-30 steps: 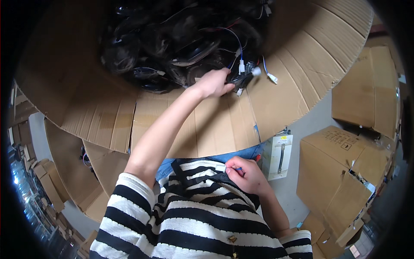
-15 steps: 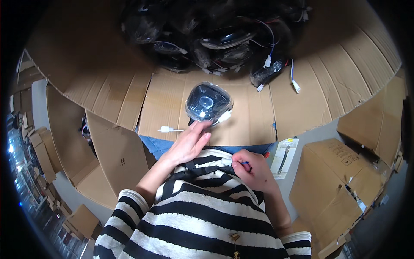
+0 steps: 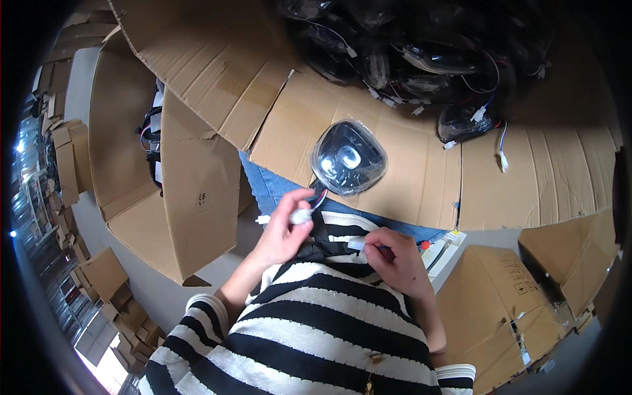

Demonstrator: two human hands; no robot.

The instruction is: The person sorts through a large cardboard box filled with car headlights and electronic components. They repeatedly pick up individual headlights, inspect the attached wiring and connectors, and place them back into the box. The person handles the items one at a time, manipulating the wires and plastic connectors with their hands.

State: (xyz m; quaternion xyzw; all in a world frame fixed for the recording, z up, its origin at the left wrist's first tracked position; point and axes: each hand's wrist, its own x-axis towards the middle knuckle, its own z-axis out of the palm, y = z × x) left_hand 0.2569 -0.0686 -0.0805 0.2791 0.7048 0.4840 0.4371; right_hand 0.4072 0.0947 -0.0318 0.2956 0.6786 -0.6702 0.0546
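Here the left hand (image 3: 283, 238) grips a white connector (image 3: 301, 216) by the film-wrapped dark unit (image 3: 349, 158); the right hand (image 3: 399, 260) pinches a pale connector (image 3: 356, 244)

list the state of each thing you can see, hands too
Left hand, closed on a white connector
Right hand, pinching a pale connector
Round dark unit, clear-wrapped, lying on cardboard, wires out
Piled dark units, heaped, some wires dangling
Left carton, open, partly filled
Right carton, torn at one edge
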